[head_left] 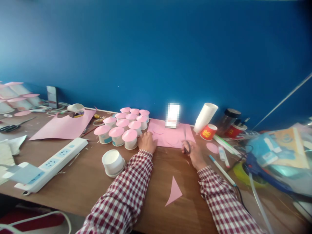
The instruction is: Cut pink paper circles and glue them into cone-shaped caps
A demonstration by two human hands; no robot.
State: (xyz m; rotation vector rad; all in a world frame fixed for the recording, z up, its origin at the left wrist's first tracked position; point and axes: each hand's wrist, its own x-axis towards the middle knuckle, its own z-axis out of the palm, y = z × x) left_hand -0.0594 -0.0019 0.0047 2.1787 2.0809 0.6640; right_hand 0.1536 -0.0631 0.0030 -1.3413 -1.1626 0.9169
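A pink paper sheet lies against the blue wall, with round outlines or cut circles showing faintly on it. At its lower left corner is my left hand, fingers curled on the paper's edge. My right hand is closed around the handles of a pair of scissors, whose blades point up over the sheet's right part. Just left of my left hand stand several white paper cups with pink discs on top. A pink paper scrap lies between my forearms.
Left are a white cup stack, a power strip, a larger cut pink sheet and black scissors. Right are a leaning cup stack, a red cup, a pink disc and a blue glue gun.
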